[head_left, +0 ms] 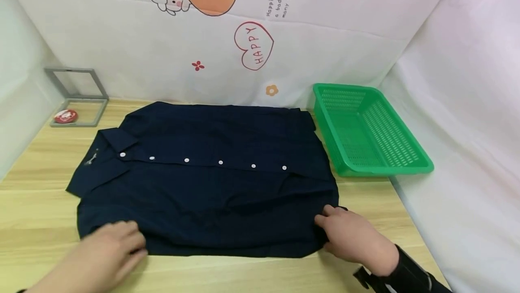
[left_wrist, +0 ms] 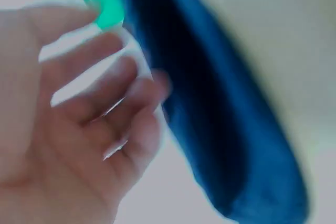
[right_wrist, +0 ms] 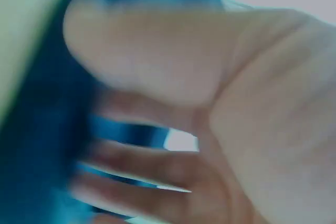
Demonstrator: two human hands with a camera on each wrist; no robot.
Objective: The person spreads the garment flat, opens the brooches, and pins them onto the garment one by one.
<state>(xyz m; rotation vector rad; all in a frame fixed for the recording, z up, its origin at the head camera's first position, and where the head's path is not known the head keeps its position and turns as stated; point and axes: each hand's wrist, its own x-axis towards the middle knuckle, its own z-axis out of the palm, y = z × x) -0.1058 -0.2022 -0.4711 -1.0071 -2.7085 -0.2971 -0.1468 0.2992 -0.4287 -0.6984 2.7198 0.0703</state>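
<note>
A navy short-sleeved shirt (head_left: pixel 211 202) lies flat, buttoned front up, with its collar (head_left: pixel 97 162) to the left. White buttons run along its middle. At the near left edge, by the sleeve, is my left hand (head_left: pixel 113 248), slightly blurred. In the left wrist view its fingers (left_wrist: pixel 113 77) are loosely bent beside the shirt's edge (left_wrist: pixel 252 145), with nothing gripped. My right hand (head_left: pixel 349 234) is at the near right corner by the hem. The right wrist view has its thumb (right_wrist: pixel 100 40) and extended fingers (right_wrist: pixel 131 192) against the navy cloth (right_wrist: pixel 42 145).
A green plastic basket (head_left: pixel 345 169) stands at the back right, close to the hem. At the back left is a grey hinged frame (head_left: pixel 99 112) with a round red badge (head_left: pixel 66 116) on it. A white printed cloth (head_left: pixel 325 53) hangs behind the wooden table (head_left: pixel 28 211).
</note>
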